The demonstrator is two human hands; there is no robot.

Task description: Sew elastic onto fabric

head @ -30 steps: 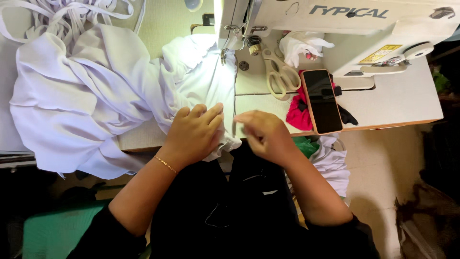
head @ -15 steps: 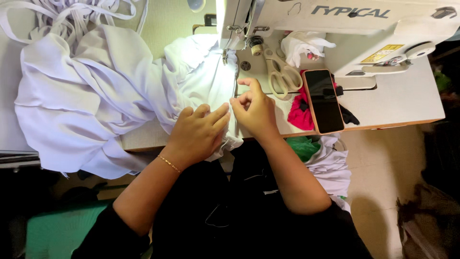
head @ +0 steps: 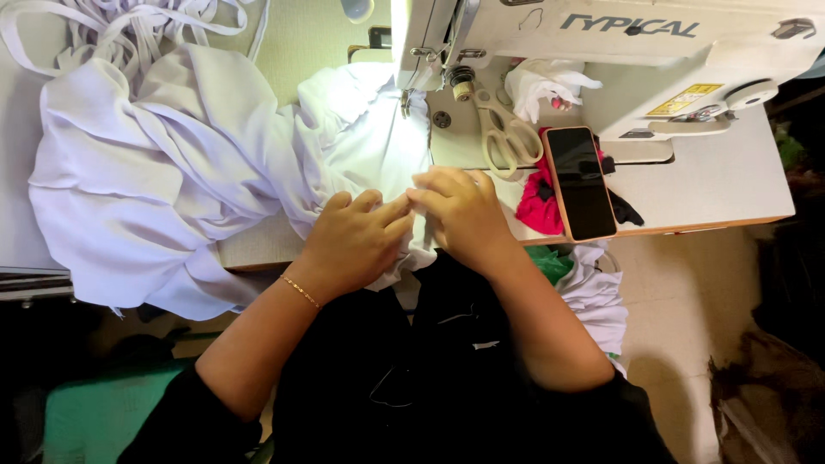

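Note:
A large bunch of white fabric (head: pixel 172 180) is heaped over the left of the sewing table and runs under the needle of a white sewing machine (head: pixel 601 51). My left hand (head: pixel 352 241), with a thin gold bracelet on the wrist, presses down on the fabric's near edge. Beside it, my right hand (head: pixel 464 210) pinches the same edge, fingertips touching those of the left hand. Both hands sit just in front of the needle area (head: pixel 404 103).
Cream-handled scissors (head: pixel 507 133) lie on the machine bed. A black phone (head: pixel 580 182) rests on red cloth (head: pixel 537 206) to the right. White straps (head: pixel 129 26) are piled at the far left. More cloth (head: pixel 593 292) hangs below the table's front edge.
My right hand went up toward the needle half a second ago and has come back down to meet the left hand on the fabric edge. The left hand barely moved.

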